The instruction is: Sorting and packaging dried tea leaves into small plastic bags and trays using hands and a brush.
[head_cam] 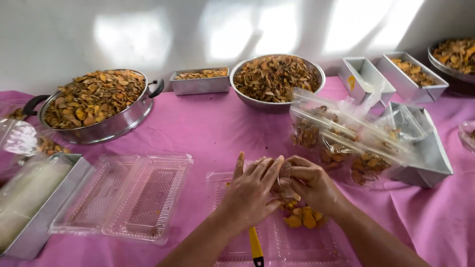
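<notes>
- Head view, lower centre of the frame: the left hand (250, 193) and right hand (309, 185) meet, fingers curled and pinched shut together on a small clear plastic bag of dried orange-brown chips (283, 184); the bag is mostly hidden between them.
- Both hands work just above an open clear plastic clamshell tray (222, 185) lying on the pink tablecloth of the table (198, 128); loose orange chips (302, 217) sit in the tray below the right wrist.
- A yellow-handled tool (255, 247) lies at the bottom edge, under the left forearm.
- An empty clear clamshell tray (126, 198) lies open at lower left.
- Filled clear bags (341, 143) are heaped to the right of centre, against a metal tin.
- Judgement: keeping the bag over the tray lets stray chips fall into it, and a steady two-handed pinch at the bag's mouth should stop spilling.
</notes>
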